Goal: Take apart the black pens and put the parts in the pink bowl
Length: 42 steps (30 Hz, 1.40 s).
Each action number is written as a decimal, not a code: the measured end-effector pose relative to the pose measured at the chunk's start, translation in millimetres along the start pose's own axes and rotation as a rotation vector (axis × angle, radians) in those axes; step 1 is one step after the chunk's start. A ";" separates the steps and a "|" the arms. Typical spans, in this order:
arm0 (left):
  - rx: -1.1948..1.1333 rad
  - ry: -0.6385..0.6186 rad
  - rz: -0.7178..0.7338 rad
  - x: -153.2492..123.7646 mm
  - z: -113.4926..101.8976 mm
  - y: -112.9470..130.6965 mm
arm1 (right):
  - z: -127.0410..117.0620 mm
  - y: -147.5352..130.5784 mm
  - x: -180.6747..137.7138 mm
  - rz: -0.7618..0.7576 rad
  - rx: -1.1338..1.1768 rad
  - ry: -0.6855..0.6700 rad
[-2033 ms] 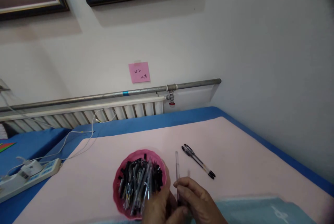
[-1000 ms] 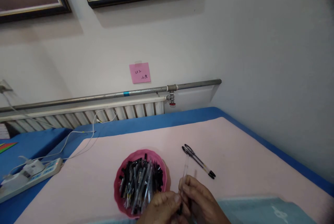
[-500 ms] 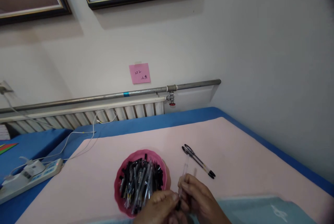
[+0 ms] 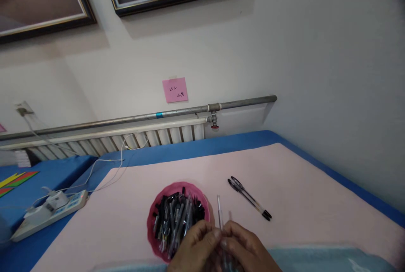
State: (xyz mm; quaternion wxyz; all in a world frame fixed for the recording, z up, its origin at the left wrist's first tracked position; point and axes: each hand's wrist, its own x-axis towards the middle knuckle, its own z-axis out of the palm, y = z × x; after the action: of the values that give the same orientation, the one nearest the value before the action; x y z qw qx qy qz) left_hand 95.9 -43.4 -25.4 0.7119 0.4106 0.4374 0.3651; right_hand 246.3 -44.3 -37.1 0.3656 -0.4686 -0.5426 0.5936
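Note:
A pen's clear barrel (image 4: 220, 209) stands upright between my two hands, its thin upper end sticking out above the fingers. My left hand (image 4: 199, 246) is closed, thumb and fingertips pinched at the barrel's near side. My right hand (image 4: 243, 246) is closed on the barrel from the other side, fingertips touching the left ones. What lies inside the fingers is partly hidden and blurred. Just left of the hands, a pink scalloped bowl (image 4: 150, 229) holds several black and clear pen parts (image 4: 177, 217). Two assembled black pens (image 4: 249, 198) lie side by side to the right.
A pink sheet (image 4: 310, 196) covers the blue table (image 4: 202, 149). A white power strip (image 4: 68, 206) with plugs and cables is at the left, near coloured strips (image 4: 19, 179). Behind run a radiator (image 4: 164, 134) and a pipe (image 4: 186, 112). Light-blue cloth (image 4: 316, 257) lies at the near edge.
The view has shifted slightly, so the scene sits farther right. My hands have drawn closer together around the barrel, which now stands more upright. The bowl and two pens stay put.

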 end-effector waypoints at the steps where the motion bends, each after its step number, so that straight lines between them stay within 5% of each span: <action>1: 0.065 0.017 0.011 -0.6 1.3 0.8 | 1.9 2.6 -0.5 -0.014 -0.029 0.005; 8: 0.340 0.184 0.177 -4.1 -0.8 2.0 | 5.7 5.8 -0.6 -0.135 -0.265 -0.012; 13: 0.699 0.512 0.205 -14.2 -43.9 25.4 | -37.7 0.0 14.3 -0.288 -0.734 0.404; 17: 1.064 0.672 0.038 -21.1 -73.7 44.5 | -70.6 2.1 27.1 -0.219 -1.103 0.472; 31: 1.376 0.683 -0.118 -15.9 -56.7 39.0 | -61.6 -3.1 19.1 -0.023 -1.217 0.344; 39: 1.315 0.632 -0.067 -8.1 -62.6 33.8 | -51.9 -11.7 16.6 0.014 -1.193 0.287; 42: 1.290 0.628 -0.025 -5.8 -66.6 30.4 | -48.6 -16.7 14.8 -0.004 -1.020 0.302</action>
State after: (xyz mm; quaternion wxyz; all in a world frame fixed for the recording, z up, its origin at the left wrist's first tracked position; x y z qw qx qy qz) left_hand 27.5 -18.8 -14.7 0.1718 0.6200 0.7550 0.1264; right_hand 287.0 -13.4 -21.6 0.1662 -0.6661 -0.7046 0.1795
